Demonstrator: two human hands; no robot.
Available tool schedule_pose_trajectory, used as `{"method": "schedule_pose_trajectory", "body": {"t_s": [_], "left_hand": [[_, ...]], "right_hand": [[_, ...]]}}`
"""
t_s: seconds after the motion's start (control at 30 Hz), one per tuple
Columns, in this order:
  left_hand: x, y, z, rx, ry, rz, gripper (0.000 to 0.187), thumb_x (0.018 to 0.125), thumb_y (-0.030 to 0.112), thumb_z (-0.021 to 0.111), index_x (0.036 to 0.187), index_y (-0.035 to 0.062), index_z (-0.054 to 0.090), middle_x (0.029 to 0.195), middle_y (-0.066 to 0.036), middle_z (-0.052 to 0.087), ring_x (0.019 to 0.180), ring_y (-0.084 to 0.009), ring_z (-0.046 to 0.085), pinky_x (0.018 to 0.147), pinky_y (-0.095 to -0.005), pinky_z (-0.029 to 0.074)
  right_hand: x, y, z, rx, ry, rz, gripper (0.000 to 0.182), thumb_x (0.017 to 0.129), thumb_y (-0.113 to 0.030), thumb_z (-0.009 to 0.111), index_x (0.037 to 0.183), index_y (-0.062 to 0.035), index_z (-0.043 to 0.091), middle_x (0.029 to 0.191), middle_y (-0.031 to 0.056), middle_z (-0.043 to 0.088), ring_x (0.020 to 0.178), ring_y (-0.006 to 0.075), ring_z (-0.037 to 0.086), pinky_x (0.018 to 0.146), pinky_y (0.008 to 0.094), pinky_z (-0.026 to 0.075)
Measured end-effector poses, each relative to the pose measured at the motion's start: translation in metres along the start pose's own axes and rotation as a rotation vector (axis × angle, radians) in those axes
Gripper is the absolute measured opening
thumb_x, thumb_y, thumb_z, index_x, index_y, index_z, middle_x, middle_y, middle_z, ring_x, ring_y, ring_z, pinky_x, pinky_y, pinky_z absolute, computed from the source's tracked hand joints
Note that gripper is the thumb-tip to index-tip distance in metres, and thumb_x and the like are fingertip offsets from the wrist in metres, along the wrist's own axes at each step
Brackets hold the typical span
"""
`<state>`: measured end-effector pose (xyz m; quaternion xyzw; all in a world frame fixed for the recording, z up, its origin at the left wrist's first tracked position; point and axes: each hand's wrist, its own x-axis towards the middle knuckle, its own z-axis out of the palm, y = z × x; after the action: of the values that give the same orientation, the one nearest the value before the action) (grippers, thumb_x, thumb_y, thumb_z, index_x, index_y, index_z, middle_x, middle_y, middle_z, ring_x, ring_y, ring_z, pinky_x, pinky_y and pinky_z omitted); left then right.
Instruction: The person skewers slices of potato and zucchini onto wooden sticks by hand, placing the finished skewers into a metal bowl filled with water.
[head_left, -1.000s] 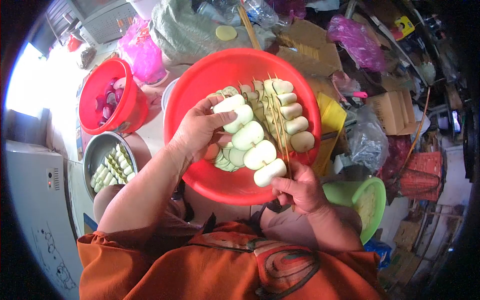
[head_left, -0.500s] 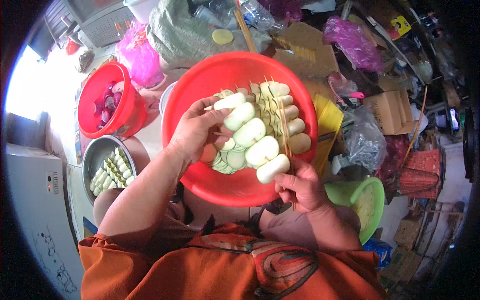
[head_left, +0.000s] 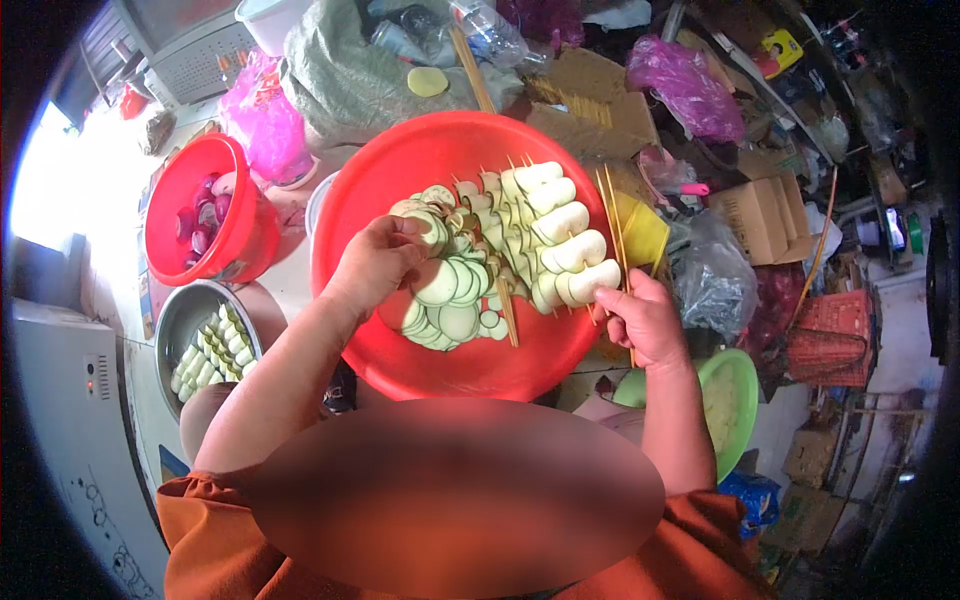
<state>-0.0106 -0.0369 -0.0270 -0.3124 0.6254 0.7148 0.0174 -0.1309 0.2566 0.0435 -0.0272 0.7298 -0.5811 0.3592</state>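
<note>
A large red basin (head_left: 470, 375) sits before me. In it lie loose, round pale-green vegetable slices (head_left: 458, 322) and rows of skewered slices (head_left: 560, 225), their stick tips poking out at the back. My left hand (head_left: 375, 265) reaches over the loose pile, thumb and fingers pinched at a slice near the top. At the basin's right edge, my right hand (head_left: 645, 325) grips a few thin bare bamboo skewers (head_left: 615, 225) pointing up and away. Its thumb is right at the nearest skewered slices. More bare sticks (head_left: 510, 315) rest among the slices.
Left of the basin stand a red bucket (head_left: 262, 235) with purple-skinned pieces and a metal bowl (head_left: 170, 335) of skewered pieces. A green basin (head_left: 748, 385) is at my right. Cardboard (head_left: 595, 95), a sack (head_left: 335, 85) and plastic bags (head_left: 685, 85) lie behind.
The loaded skewer held up between both hands now lies with the others in the basin. My left hand has moved down to the loose slices; my right has moved rightward, keeping bare skewers.
</note>
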Motion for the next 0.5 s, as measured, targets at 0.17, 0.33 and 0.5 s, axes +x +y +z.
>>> {"method": "schedule_pose_trajectory", "body": {"t_s": [0.17, 0.33, 0.5], "left_hand": [[0.014, -0.028, -0.011, 0.451, 0.119, 0.271, 0.034, 0.079, 0.015, 0.061, 0.109, 0.0005, 0.053, 0.094, -0.014, 0.062, 0.082, -0.0243, 0.063, 0.072, -0.0330, 0.050], [-0.003, -0.010, -0.005, 0.794, -0.030, 0.251, 0.029, 0.075, 0.021, 0.059, 0.102, 0.0085, 0.057, 0.093, -0.014, 0.064, 0.088, -0.0332, 0.062, 0.079, -0.0391, 0.048], [-0.004, -0.013, 0.006, 0.977, -0.030, 0.285, 0.024, 0.078, 0.019, 0.055, 0.100, 0.0125, 0.057, 0.090, -0.013, 0.065, 0.087, -0.0331, 0.062, 0.078, -0.0401, 0.049]], "right_hand": [[-0.011, -0.010, 0.003, -0.459, 0.179, -0.034, 0.022, 0.082, -0.019, 0.063, 0.096, -0.0027, 0.057, 0.070, 0.0053, 0.060, 0.046, 0.0090, 0.051, 0.040, 0.0222, 0.037], [-0.020, -0.008, 0.004, -0.567, 0.333, -0.219, 0.024, 0.084, -0.019, 0.063, 0.099, -0.0009, 0.056, 0.072, 0.0046, 0.060, 0.055, 0.0099, 0.056, 0.050, 0.0233, 0.044], [-0.029, 0.006, 0.034, -0.273, -0.058, -0.208, 0.021, 0.090, -0.022, 0.058, 0.102, -0.0052, 0.056, 0.069, 0.0002, 0.056, 0.050, 0.0037, 0.045, 0.042, 0.0199, 0.037]]}}
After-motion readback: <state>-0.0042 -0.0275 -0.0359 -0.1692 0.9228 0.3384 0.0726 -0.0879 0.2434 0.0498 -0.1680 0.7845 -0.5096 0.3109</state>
